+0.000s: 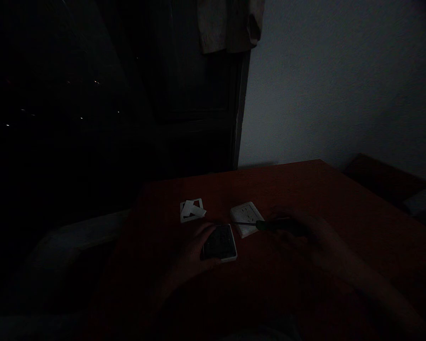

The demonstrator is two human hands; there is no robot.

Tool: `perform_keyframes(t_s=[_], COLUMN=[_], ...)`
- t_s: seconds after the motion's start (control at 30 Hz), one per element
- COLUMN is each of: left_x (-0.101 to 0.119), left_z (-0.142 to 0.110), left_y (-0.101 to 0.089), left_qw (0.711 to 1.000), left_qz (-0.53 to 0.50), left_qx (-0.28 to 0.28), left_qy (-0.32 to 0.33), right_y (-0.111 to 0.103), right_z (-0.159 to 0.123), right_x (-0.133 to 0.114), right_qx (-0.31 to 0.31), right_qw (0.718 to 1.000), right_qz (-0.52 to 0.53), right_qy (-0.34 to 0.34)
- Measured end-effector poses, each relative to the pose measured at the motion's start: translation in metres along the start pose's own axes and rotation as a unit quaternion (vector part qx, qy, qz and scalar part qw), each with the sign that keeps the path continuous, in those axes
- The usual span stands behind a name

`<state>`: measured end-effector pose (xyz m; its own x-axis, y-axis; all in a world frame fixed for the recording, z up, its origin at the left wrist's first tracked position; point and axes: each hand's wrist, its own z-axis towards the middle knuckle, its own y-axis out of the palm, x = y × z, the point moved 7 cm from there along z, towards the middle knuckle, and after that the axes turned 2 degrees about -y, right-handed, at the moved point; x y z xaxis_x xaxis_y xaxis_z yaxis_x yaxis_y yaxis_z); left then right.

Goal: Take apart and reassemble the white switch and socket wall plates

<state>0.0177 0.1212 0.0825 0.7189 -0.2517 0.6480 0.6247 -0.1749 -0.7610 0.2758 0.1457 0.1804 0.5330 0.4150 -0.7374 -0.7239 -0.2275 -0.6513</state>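
Note:
The scene is very dark. My left hand is closed around the left side of a square wall-plate unit with a white rim and a dark inside facing up, on the table. In my right hand is a screwdriver with a dark handle and thin shaft. Its shaft points left, passing in front of a white socket plate with slots; whether they touch I cannot tell. Behind my left hand lies a white square frame with two pale strips across it.
The reddish-brown wooden table reaches back to a pale wall. A cloth hangs at the dark door or window. To the left is a pale, dim chair-like shape. Another brown surface stands beyond the table's right edge.

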Motion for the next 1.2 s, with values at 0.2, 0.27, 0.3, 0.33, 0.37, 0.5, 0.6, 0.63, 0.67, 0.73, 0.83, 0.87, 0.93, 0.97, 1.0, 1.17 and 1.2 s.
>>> perform_keyframes(t_s=[0.2,0.27,0.3,0.33,0.37,0.5,0.6,0.63,0.67,0.73,0.83,0.87,0.93,0.97,1.0,1.17,1.2], left_x=[-0.006,-0.005,-0.005,-0.005,-0.005,-0.007,-0.008,-0.008,-0.008,-0.008,-0.009,-0.009,-0.01,-0.011,-0.011,-0.013,-0.014], left_z=[0.003,0.003,0.003,0.004,0.004,0.003,0.003,0.003,0.003,0.004,0.004,0.004,0.004,0.004,0.004,0.004,0.004], left_y=[0.014,0.014,0.014,0.014,0.014,0.015,0.016,0.016,0.016,0.017,0.017,0.017,0.017,0.018,0.018,0.02,0.021], left_qw=[0.998,0.998,0.998,0.998,0.998,0.998,0.998,0.998,0.998,0.998,0.997,0.997,0.997,0.997,0.997,0.997,0.997], left_qz=[-0.01,-0.009,-0.008,-0.006,-0.006,-0.015,-0.023,-0.025,-0.026,-0.026,-0.018,-0.017,-0.017,-0.02,-0.025,-0.038,-0.037], left_qx=[0.056,0.066,0.069,0.068,0.067,0.062,0.06,0.06,0.06,0.061,0.071,0.076,0.078,0.076,0.075,0.072,0.072], left_qy=[-0.015,-0.01,-0.009,-0.008,-0.009,-0.009,-0.01,-0.011,-0.01,-0.003,0.002,0.001,-0.004,-0.006,-0.008,-0.013,-0.01], right_y=[-0.013,-0.01,-0.007,-0.004,-0.001,0.007,0.01,0.01,0.011,0.013,0.016,0.017,0.019,0.021,0.023,0.033,0.034], right_z=[0.019,0.026,0.029,0.032,0.034,0.041,0.042,0.043,0.043,0.046,0.055,0.059,0.068,0.073,0.078,0.095,0.095], right_x=[-0.019,-0.024,-0.026,-0.028,-0.031,-0.035,-0.038,-0.039,-0.041,-0.048,-0.058,-0.061,-0.068,-0.072,-0.075,-0.084,-0.087], right_qx=[0.124,0.131,0.126,0.117,0.106,0.074,0.057,0.054,0.05,0.038,0.033,0.036,0.041,0.04,0.037,-0.039,-0.06], right_qw=[0.992,0.99,0.99,0.991,0.991,0.991,0.991,0.991,0.99,0.987,0.963,0.949,0.921,0.914,0.91,0.928,0.932], right_qz=[0.001,-0.005,-0.014,-0.023,-0.031,-0.053,-0.067,-0.072,-0.08,-0.115,-0.249,-0.303,-0.382,-0.4,-0.408,-0.346,-0.319], right_qy=[-0.039,-0.046,-0.053,-0.063,-0.073,-0.098,-0.099,-0.1,-0.102,-0.108,-0.094,-0.082,-0.063,-0.059,-0.058,-0.131,-0.158])
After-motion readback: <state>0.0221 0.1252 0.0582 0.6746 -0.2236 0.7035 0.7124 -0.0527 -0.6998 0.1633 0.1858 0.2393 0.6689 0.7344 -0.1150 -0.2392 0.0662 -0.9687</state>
